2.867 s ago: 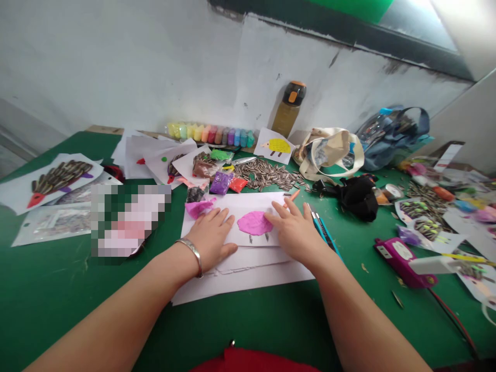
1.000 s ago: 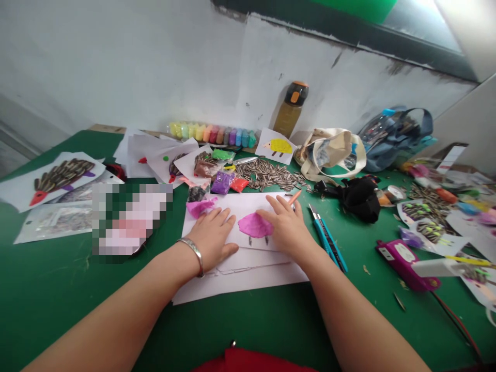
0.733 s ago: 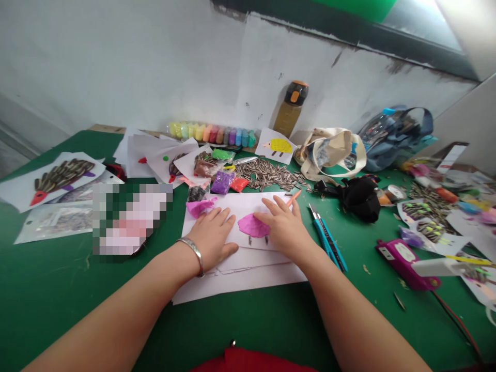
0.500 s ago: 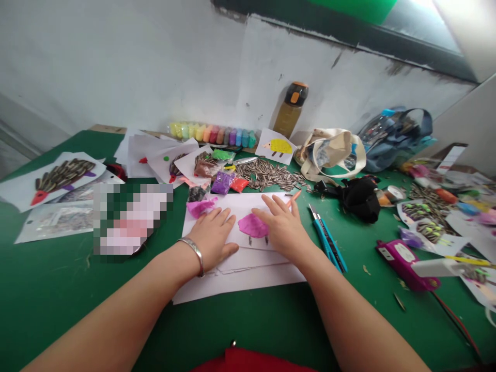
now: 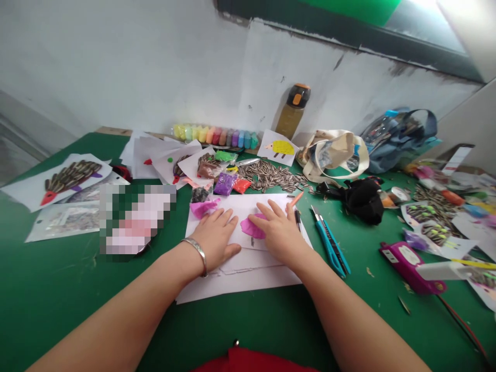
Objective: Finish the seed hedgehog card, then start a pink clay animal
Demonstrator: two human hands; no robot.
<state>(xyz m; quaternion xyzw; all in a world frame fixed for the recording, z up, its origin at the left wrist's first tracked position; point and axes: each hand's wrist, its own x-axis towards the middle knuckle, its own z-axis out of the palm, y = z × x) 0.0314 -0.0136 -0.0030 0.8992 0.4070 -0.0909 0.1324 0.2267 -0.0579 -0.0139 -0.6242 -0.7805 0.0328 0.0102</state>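
Observation:
A flat patch of magenta modelling clay (image 5: 251, 227) lies on white paper (image 5: 232, 288), with a short dark drawn mark below it. The fingers of my right hand (image 5: 282, 230) are spread over the patch's right part and hide it. Flat on the paper's left side rests my left hand (image 5: 217, 236), its fingers apart and nothing in them. Beyond its fingertips sits a magenta clay piece (image 5: 203, 207), perhaps in wrapping. Near my right hand are an orange pencil (image 5: 296, 198) and a black pen (image 5: 297, 219), both partly covered.
Right of the paper lies a blue cutter (image 5: 324, 238) beside another blue-handled tool. Behind are purple (image 5: 225, 183) and red clay packets (image 5: 242, 185), piled sunflower seeds (image 5: 271, 174) and a bottle (image 5: 291, 111). A seed-covered hedgehog picture (image 5: 72, 175) is left; a magenta device (image 5: 411, 266) is right.
My right hand has shifted left over the clay patch, covering more of it and exposing the black pen. My left hand stays in place on the paper. The view has moved slightly.

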